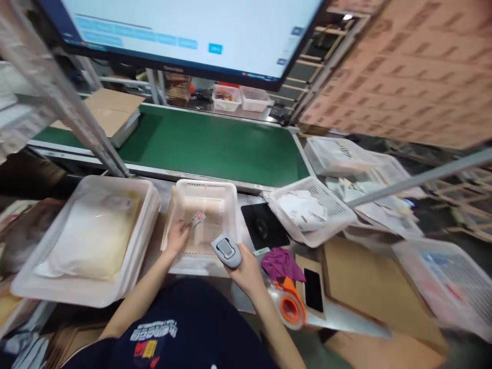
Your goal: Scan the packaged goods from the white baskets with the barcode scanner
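Observation:
My left hand (178, 237) reaches over the left side of a white plastic basket (233, 205). Its fingers are pinched at the near edge of a small clear packet (198, 219) with a pink-red spot; the fingertips are slightly blurred. Wrapped around a grey handheld barcode scanner (226, 251) is my right hand (246, 269), just over the basket's right front corner. The scanner's head points up and left, apart from the packet. Through the basket's slotted bottom a brownish surface shows.
Left stand stacked white tubs (148, 220) with plastic bags. A green conveyor belt (215, 146) runs behind, under a monitor (192, 36). On the right are a mouse (262, 228), purple cloth (282, 265), orange tape dispenser (289, 307), phone (313, 290) and basket of papers (338, 218).

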A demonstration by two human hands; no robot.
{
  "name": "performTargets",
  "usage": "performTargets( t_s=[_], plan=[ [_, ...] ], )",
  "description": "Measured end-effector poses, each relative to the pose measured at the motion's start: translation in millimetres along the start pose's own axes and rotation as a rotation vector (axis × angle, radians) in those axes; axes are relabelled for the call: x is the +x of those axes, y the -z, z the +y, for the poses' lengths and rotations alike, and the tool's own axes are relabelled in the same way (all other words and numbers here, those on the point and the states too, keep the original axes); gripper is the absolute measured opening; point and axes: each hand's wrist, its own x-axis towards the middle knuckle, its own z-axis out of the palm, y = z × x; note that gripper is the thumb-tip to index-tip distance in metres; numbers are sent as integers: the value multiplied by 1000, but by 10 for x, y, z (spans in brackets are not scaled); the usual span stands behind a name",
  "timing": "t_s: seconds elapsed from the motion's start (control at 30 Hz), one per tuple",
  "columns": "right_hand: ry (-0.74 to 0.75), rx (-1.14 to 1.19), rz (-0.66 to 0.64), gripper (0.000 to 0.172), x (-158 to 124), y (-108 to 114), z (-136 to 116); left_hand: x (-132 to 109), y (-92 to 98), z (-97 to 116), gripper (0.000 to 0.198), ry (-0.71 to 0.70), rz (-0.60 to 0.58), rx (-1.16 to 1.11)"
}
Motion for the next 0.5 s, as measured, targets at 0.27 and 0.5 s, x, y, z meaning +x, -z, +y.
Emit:
performTargets(
  t_s=[0.27,0.5],
  plan=[
    [-34,80,46,26,-168,-156,553,-146,711,274,51,-236,277,113],
    [-114,-110,-104,36,124,-122,244,-93,2996,-458,77,582,637,617]
  ],
)
